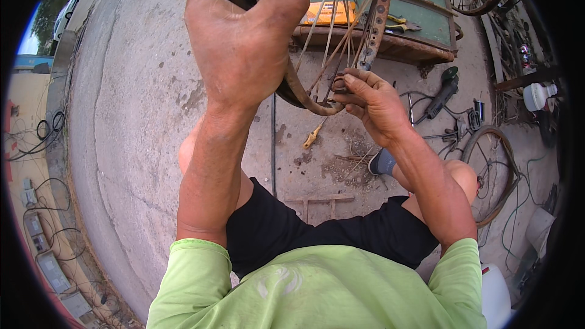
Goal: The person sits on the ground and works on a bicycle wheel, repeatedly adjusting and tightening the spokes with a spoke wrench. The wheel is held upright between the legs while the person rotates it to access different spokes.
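Observation:
A rusty spoked bicycle wheel [372, 42] is held up in front of me, its rim bare, with holes along it and thin metal spokes crossing inside. My left hand [244, 49] is closed round the left side of its rim, thumb across the top. At the rim's lower right, my right hand [379, 108] pinches a small, rusty, round metal piece [339, 83] between thumb and fingers, close against the spoke ends. Whether this piece sits on a spoke is too small to tell. The wheel's upper part runs out of view.
A green metal bench [420, 21] with a rusty edge carries an orange box [329, 13] and pliers [403, 26]. On the concrete lie a yellow-handled screwdriver [313, 136], a corded power tool [443, 94], another wheel [509, 170] and cables.

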`<state>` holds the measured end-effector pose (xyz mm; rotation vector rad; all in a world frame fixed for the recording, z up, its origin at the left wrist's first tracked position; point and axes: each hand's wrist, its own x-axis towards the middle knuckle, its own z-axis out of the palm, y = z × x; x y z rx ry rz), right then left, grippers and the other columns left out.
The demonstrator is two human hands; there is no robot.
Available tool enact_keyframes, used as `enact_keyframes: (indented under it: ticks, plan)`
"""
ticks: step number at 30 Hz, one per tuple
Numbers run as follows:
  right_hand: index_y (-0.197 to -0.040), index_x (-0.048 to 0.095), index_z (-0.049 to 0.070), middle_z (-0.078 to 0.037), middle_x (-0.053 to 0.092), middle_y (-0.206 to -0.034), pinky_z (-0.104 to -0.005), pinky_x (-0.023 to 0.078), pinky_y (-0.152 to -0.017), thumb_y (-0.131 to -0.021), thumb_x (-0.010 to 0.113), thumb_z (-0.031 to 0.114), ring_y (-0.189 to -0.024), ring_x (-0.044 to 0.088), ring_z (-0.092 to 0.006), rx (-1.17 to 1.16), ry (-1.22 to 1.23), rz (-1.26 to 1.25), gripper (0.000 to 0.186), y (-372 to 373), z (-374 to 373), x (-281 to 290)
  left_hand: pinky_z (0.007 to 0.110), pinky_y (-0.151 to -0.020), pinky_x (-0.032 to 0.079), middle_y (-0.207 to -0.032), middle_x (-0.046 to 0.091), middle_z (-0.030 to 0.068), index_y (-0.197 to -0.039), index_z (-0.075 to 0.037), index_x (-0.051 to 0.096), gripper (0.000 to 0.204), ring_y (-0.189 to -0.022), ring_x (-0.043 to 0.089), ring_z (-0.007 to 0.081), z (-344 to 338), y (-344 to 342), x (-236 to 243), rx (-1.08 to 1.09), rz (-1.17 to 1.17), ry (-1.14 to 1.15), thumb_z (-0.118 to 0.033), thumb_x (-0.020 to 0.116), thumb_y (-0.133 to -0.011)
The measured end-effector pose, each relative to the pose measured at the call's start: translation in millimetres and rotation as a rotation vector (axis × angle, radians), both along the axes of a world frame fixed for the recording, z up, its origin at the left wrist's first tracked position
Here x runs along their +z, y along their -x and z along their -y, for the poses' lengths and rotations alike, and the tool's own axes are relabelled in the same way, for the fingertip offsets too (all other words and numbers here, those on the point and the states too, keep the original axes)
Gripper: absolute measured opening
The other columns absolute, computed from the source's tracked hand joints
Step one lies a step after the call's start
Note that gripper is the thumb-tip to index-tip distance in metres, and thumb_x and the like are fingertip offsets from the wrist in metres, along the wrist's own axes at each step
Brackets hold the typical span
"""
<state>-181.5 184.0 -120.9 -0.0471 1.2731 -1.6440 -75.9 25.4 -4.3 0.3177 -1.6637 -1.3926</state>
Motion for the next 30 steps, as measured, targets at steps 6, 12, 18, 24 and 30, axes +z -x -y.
enact_keyframes:
  ticks: [6,12,18,24,30]
  plan:
    - [-0.131,0.060,-0.002,-0.013,0.075,-0.108,-0.0279,0.055,-0.082,-0.095,0.079,0.022,-0.096,0.072,-0.0163,0.072,0.005,-0.270,0.048,-10,-1,3,0.028,-0.079,0.053,-0.101,0.070,0.0151,-0.116,0.002,0.052,0.045,-0.086,0.065,0.0142,-2,-2,2,-0.003,0.032,-0.016,-0.013,0.078,-0.083]
    - [-0.130,0.061,-0.005,-0.015,0.074,-0.106,-0.0298,0.056,-0.087,-0.091,0.083,0.023,-0.098,0.070,-0.0168,0.104,0.025,-0.412,0.053,-6,-3,-2,0.029,-0.080,0.053,-0.101,0.070,0.0150,-0.117,0.002,0.051,0.047,-0.088,0.065,0.0146,-4,0,2,-0.004,0.017,0.001,-0.014,0.079,-0.083]
    - [-0.131,0.060,-0.006,-0.015,0.072,-0.112,-0.0301,0.057,-0.089,-0.094,0.079,0.019,-0.101,0.070,-0.0169,0.183,0.052,-0.406,0.049,1,-6,1,0.030,-0.084,0.054,-0.101,0.070,0.0151,-0.117,0.002,0.051,0.049,-0.091,0.066,0.0159,-2,0,-3,-0.017,0.007,0.031,-0.016,0.081,-0.083]
    - [-0.133,0.060,-0.005,-0.012,0.070,-0.119,-0.0293,0.057,-0.085,-0.096,0.075,0.016,-0.099,0.068,-0.0154,0.216,0.078,-0.333,0.045,8,-3,1,0.031,-0.085,0.054,-0.102,0.070,0.0157,-0.117,0.002,0.050,0.049,-0.091,0.066,0.0162,-13,1,12,0.042,0.101,-0.028,-0.015,0.081,-0.083]
    - [-0.135,0.058,-0.003,-0.011,0.067,-0.126,-0.0290,0.053,-0.084,-0.098,0.070,0.016,-0.103,0.065,-0.0147,0.266,0.144,-0.292,0.043,13,-1,-9,0.032,-0.086,0.054,-0.102,0.070,0.0162,-0.118,0.002,0.050,0.048,-0.092,0.066,0.0171,-6,1,2,-0.001,0.024,0.015,-0.014,0.080,-0.083]
